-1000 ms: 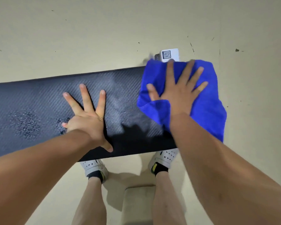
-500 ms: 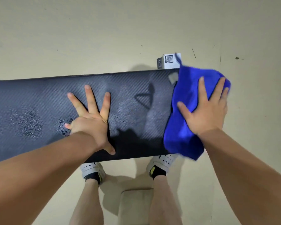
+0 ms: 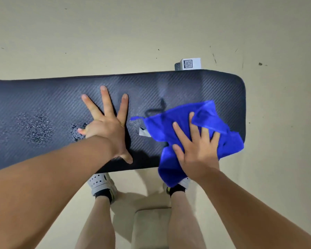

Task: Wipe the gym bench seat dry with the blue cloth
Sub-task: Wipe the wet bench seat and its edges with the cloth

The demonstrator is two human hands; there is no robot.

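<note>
while the left hand lies flat on the bench seat with its fingers spread wide and holds nothing, the right hand presses palm-down on the blue cloth, fingers open and splayed across the fabric rather than curled around it. the cloth sits rumpled on the right part of the seat, toward the near edge, and one fold of it hangs down over that edge in front of the right shoe. a small white tag pokes out from the cloth's left side, and a thin blue corner points toward the left hand. the seat is dark with a fine diagonal weave and runs across the view from the left border to a rounded end on the right. water drops are scattered on the left part of the seat, and a second cluster of larger drops lies right beside the left hand's little finger. the stretch of seat between the two hands shows a faint damp haze. behind the far edge of the seat, near its right end, a small white box with a square code sits on the beige floor. below the seat the left shoe is grey-white with holes, worn over a dark sock, and both bare legs stand close to the near edge.
</note>
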